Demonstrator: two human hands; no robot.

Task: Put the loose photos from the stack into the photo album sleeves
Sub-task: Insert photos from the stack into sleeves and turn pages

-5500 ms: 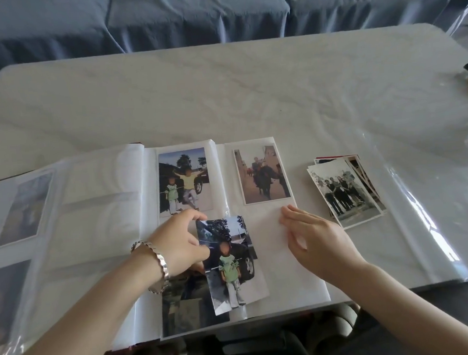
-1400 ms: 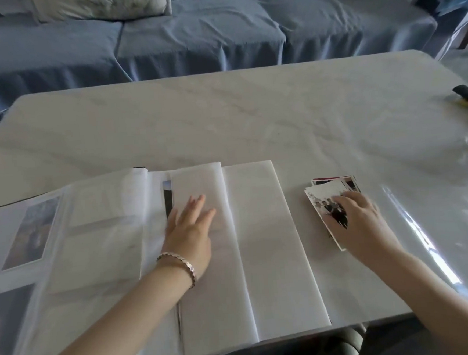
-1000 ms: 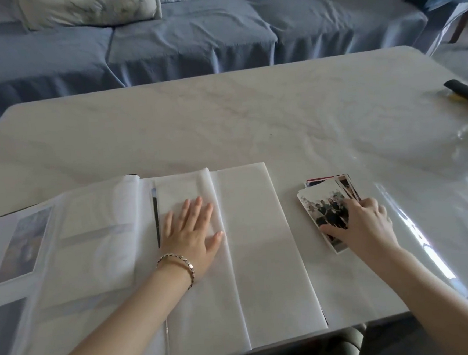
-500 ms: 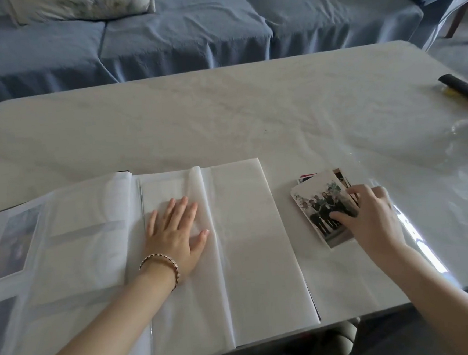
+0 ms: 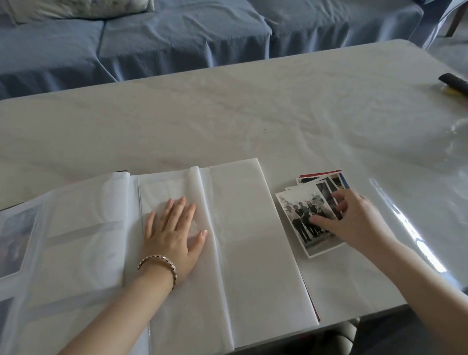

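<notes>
Your left hand [image 5: 173, 238], fingers straight, pins blank white album page [image 5: 249, 246] at centre frame, keeping it flat. Your right hand [image 5: 353, 218] pinches black-and-white group photo [image 5: 297, 214] atop stack [image 5: 328, 181], centre right, for sleeving.

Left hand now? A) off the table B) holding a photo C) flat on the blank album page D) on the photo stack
C: the left hand lies flat, fingers straight, on the blank album page; the right hand touches the photo stack.
</notes>
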